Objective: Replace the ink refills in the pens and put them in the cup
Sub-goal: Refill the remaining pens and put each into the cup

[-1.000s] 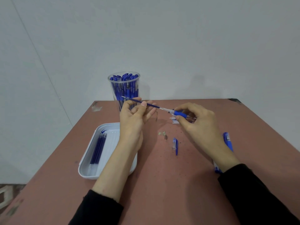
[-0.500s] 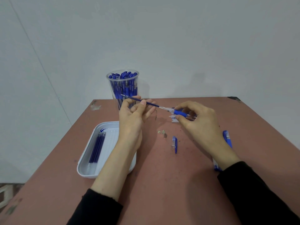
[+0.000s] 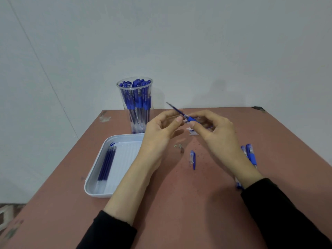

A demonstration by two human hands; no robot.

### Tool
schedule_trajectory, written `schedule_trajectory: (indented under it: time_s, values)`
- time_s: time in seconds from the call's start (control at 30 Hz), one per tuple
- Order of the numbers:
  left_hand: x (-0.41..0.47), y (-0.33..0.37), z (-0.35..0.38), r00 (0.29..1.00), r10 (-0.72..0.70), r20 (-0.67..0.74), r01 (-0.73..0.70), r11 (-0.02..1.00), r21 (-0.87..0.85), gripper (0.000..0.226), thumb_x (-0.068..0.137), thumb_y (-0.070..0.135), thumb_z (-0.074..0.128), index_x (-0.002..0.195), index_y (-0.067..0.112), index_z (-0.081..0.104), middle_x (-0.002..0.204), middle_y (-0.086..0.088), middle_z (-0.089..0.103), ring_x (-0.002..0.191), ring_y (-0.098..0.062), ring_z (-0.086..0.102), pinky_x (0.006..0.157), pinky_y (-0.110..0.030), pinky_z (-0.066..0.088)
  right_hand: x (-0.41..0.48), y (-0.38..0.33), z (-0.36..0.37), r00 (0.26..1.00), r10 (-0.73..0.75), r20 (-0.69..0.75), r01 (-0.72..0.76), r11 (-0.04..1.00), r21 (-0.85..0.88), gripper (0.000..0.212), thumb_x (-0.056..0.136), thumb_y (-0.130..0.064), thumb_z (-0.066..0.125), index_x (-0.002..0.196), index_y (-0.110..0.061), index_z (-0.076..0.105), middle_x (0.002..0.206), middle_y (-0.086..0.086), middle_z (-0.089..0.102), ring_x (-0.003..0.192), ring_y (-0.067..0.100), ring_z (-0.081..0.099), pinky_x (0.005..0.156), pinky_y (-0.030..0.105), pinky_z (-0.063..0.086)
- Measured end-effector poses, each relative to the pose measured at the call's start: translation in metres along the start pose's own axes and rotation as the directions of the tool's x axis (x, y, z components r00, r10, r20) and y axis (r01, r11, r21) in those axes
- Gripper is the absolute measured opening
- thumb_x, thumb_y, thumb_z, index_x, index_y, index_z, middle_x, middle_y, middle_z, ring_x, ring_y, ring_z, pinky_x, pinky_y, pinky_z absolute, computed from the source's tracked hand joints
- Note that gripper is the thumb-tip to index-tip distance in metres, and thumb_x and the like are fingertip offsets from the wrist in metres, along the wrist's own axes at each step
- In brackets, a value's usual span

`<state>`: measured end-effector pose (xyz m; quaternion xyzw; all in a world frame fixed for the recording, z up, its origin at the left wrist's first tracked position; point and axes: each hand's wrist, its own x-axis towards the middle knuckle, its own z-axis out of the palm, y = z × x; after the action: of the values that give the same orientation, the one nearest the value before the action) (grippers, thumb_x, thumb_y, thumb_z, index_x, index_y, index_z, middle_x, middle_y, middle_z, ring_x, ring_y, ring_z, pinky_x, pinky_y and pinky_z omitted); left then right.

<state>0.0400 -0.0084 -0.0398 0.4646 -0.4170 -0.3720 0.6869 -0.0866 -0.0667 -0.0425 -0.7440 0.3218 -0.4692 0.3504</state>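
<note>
Since the earlier frame the refill (image 3: 177, 110) has been let go by the left hand (image 3: 161, 135) and tilted up. Its far end is now free, beyond the left fingertips. The pen (image 3: 190, 119) is pinched at its blue grip by the right hand (image 3: 215, 135), with the refill partly seated in it. Left fingers are curled just beside the grip; whether anything is held cannot be told.

Step judged: refill insertion, part done. Next:
- Refill to be pushed home.
- Cap (image 3: 192, 159), on the table (image 3: 179, 203) between the forearms, to be fitted.
- Pen to be dropped into the cup (image 3: 121, 95) beyond the left hand.

Spare refills (image 3: 106, 162) lie in the tray (image 3: 95, 192) left of the left forearm. No brand or writing can be read; print on the cup's pens is too small.
</note>
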Motion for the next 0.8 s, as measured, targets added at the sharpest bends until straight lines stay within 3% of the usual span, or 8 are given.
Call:
schedule_trajectory:
  time_s: [0.1, 0.23, 0.33, 0.47, 0.53, 0.6, 0.7, 0.8]
  values:
    - [0.004, -0.003, -0.006, 0.998, 0.066, -0.023, -0.056, 0.952, 0.3, 0.023, 0.09, 0.002, 0.059, 0.108, 0.015, 0.064, 0.1, -0.002, 0.069, 0.088, -0.006, 0.063, 0.076, -0.019, 0.052, 0.003, -0.003, -0.003, 0.997, 0.069, -0.028, -0.062, 0.979, 0.196, 0.016, 0.089, -0.008, 0.063, 0.095, -0.023, 0.068, 0.078, -0.004, 0.069, 0.067, 0.001, 0.061, 0.066, 0.017, 0.05]
    - [0.002, -0.009, -0.013, 0.997, 0.038, 0.067, -0.076, 0.642, 0.763, 0.022, 0.086, 0.013, 0.067, 0.107, 0.018, 0.071, 0.088, 0.007, 0.068, 0.07, 0.001, 0.057, 0.07, -0.01, 0.044, 0.004, -0.006, -0.01, 0.983, 0.175, -0.056, -0.137, 0.899, 0.415, 0.013, 0.095, -0.01, 0.055, 0.102, -0.016, 0.065, 0.076, 0.001, 0.069, 0.066, 0.009, 0.063, 0.064, 0.02, 0.052]
    - [-0.001, -0.014, -0.012, 0.99, -0.051, 0.134, -0.096, 0.458, 0.884, 0.024, 0.083, 0.022, 0.07, 0.107, 0.018, 0.071, 0.089, 0.003, 0.069, 0.071, -0.003, 0.055, 0.066, -0.007, 0.036, 0.004, -0.007, -0.011, 0.973, 0.229, -0.042, -0.181, 0.859, 0.479, 0.015, 0.097, -0.011, 0.052, 0.106, -0.011, 0.064, 0.079, 0.004, 0.07, 0.067, 0.011, 0.065, 0.06, 0.019, 0.051]
    - [-0.001, -0.017, -0.011, 0.983, -0.07, 0.171, -0.131, 0.388, 0.912, 0.017, 0.086, 0.016, 0.067, 0.101, 0.017, 0.074, 0.092, -0.002, 0.07, 0.076, -0.005, 0.053, 0.068, -0.009, 0.035, 0.005, -0.006, -0.01, 0.969, 0.245, -0.034, -0.2, 0.856, 0.476, 0.014, 0.096, -0.013, 0.053, 0.103, -0.014, 0.065, 0.077, 0.001, 0.071, 0.068, 0.012, 0.065, 0.061, 0.021, 0.051]
    - [0.0, -0.015, -0.011, 0.987, -0.019, 0.158, -0.136, 0.417, 0.899, 0.013, 0.085, 0.015, 0.068, 0.096, 0.016, 0.075, 0.087, -0.002, 0.071, 0.073, -0.005, 0.053, 0.064, -0.007, 0.036, 0.004, -0.005, -0.011, 0.971, 0.239, -0.025, -0.2, 0.862, 0.466, 0.014, 0.096, -0.012, 0.053, 0.101, -0.016, 0.065, 0.075, 0.0, 0.071, 0.067, 0.011, 0.064, 0.062, 0.021, 0.051]
    - [0.002, -0.01, -0.01, 0.995, 0.055, 0.077, -0.095, 0.602, 0.793, 0.008, 0.083, 0.014, 0.07, 0.089, 0.016, 0.075, 0.075, -0.001, 0.068, 0.066, -0.007, 0.055, 0.065, -0.01, 0.043, 0.003, -0.006, -0.011, 0.975, 0.222, -0.015, -0.193, 0.877, 0.44, 0.013, 0.095, -0.011, 0.055, 0.1, -0.017, 0.065, 0.073, -0.002, 0.071, 0.066, 0.01, 0.063, 0.063, 0.021, 0.052]
    - [0.001, 0.003, -0.01, 0.997, 0.028, -0.068, -0.008, 0.959, 0.284, 0.013, 0.083, 0.004, 0.068, 0.091, 0.015, 0.071, 0.075, -0.001, 0.069, 0.069, -0.007, 0.063, 0.065, -0.017, 0.051, 0.001, -0.006, -0.007, 0.988, 0.154, -0.013, -0.141, 0.933, 0.331, 0.015, 0.091, -0.007, 0.06, 0.094, -0.021, 0.067, 0.076, -0.001, 0.07, 0.067, 0.004, 0.062, 0.064, 0.017, 0.05]
    - [0.001, 0.009, -0.012, 0.991, -0.026, -0.133, 0.019, 0.998, -0.053, 0.018, 0.083, 0.001, 0.065, 0.1, 0.007, 0.067, 0.086, -0.008, 0.071, 0.08, -0.012, 0.067, 0.071, -0.017, 0.053, 0.0, -0.004, -0.002, 0.998, 0.067, -0.01, -0.064, 0.986, 0.155, 0.016, 0.086, -0.008, 0.067, 0.091, -0.023, 0.071, 0.083, -0.002, 0.07, 0.073, 0.002, 0.061, 0.067, 0.013, 0.048]
